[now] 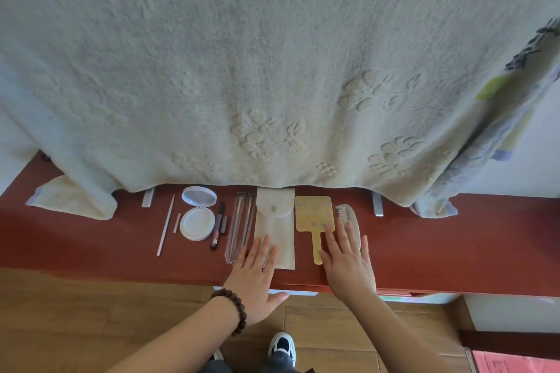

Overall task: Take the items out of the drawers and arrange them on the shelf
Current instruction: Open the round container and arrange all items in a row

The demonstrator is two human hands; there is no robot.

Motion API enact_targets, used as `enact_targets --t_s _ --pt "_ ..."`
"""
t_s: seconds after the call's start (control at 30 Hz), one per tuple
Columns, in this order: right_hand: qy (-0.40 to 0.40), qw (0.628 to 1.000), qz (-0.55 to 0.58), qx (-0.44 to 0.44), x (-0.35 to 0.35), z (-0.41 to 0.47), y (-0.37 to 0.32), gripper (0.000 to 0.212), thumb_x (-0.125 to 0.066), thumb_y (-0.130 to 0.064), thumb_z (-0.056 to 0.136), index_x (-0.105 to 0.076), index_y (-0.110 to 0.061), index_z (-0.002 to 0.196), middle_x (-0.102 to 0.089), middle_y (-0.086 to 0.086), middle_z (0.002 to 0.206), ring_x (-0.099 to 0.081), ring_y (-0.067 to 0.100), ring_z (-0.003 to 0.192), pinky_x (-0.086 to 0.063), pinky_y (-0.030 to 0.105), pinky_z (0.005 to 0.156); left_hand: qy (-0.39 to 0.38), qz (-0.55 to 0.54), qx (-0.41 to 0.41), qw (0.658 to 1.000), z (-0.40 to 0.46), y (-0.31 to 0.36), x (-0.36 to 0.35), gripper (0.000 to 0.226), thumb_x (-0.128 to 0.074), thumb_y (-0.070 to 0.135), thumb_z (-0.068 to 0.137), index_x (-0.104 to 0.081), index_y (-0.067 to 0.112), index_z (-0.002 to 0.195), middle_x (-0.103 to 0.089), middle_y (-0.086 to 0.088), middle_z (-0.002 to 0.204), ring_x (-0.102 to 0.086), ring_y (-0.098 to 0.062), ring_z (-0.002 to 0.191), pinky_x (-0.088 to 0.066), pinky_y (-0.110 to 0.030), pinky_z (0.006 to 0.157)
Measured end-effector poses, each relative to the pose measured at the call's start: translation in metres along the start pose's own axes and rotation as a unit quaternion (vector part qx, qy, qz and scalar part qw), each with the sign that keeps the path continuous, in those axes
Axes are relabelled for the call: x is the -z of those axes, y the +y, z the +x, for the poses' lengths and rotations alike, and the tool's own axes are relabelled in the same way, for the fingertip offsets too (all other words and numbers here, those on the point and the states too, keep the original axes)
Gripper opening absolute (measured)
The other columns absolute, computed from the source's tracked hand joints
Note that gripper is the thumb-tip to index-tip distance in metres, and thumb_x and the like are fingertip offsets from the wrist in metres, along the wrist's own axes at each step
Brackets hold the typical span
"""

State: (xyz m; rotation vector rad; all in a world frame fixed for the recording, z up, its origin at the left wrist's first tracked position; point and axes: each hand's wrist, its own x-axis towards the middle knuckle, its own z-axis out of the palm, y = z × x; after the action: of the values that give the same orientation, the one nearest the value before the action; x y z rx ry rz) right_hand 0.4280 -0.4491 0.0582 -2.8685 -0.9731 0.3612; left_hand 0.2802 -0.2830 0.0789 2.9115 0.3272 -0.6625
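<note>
A pale embossed blanket [272, 70] hung over the back of the red wooden shelf [439, 236]. In a row lay an open round white compact [197, 219], clear-sleeved brushes [239, 227], a beige snap pouch [275, 227], a yellow hand mirror [315, 215] and a pale comb [348, 218]. The left hand [257, 275] lay flat, fingers together, on the pouch; the right hand [348, 263], fingers spread, covered the comb.

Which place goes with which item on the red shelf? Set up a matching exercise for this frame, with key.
Items:
1. round white compact case with open lid
2. cream fabric pouch with a snap button
3. yellow flowered hand mirror
4. pale translucent comb

Places:
A. under the right hand's fingers, rightmost of the row
B. between pouch and comb
C. under the left hand's fingertips
D. left part of the row, beside a dark pencil

Pairs: 1-D, 2-C, 3-B, 4-A
</note>
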Motion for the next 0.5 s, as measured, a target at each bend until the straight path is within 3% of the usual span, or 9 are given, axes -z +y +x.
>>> enact_targets --t_s 0.1,0.5 --pt "-0.021 0.999 -0.006 0.033 -0.001 0.007 -0.015 0.057 -0.014 -0.048 0.1 0.009 -0.031 0.149 0.022 -0.005 0.156 0.03 0.016 0.14 0.013 0.042 0.115 0.019 -0.013 0.009 1.0 -0.004 0.006 -0.004 0.087 -0.025 0.065 0.091 0.023 0.02 0.147 0.036 -0.005 0.151 0.028 -0.023 0.141 0.012 -0.042 0.116" --pt "-0.03 0.999 -0.002 -0.016 -0.013 0.008 -0.027 0.056 -0.01 -0.046 0.1 0.013 -0.03 0.148 0.015 -0.005 0.159 0.031 0.014 0.136 0.014 0.044 0.115 0.0 -0.022 0.017 1.0 -0.005 0.011 -0.008 0.087 -0.028 0.065 0.091 0.024 0.022 0.145 0.041 -0.005 0.147 0.032 -0.023 0.138 0.011 -0.043 0.117"
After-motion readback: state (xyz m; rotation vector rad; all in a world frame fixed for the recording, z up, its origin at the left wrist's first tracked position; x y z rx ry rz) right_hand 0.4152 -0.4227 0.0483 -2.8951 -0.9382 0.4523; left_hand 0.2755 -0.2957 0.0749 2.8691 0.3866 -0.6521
